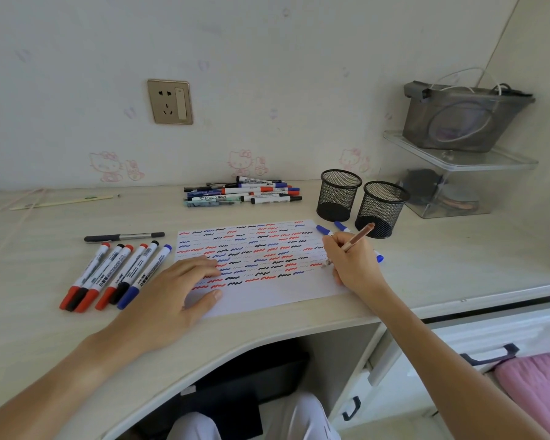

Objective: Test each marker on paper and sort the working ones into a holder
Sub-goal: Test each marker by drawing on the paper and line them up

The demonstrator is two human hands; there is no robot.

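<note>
A white sheet of paper point(267, 293) covered in red, blue and black squiggles lies on the desk. My left hand point(178, 290) rests flat on its left edge. My right hand point(351, 262) grips a thin brown pen point(359, 237), its tip on the paper's right edge. Several capped whiteboard markers point(115, 276) lie in a row left of the paper, with a black pen point(124, 237) above them. A pile of markers and pens point(245, 193) sits at the back. Two black mesh holders point(338, 198) point(382, 208) stand at the right. Two blue-capped markers point(324, 230) point(342, 226) lie beside my right hand.
A clear two-tier shelf point(458, 160) with a grey pouch point(464, 119) stands at the far right against the wall. A wall socket point(169, 101) is above the desk. A thin pale stick point(64, 201) lies at the back left. Drawers point(489, 347) sit below right.
</note>
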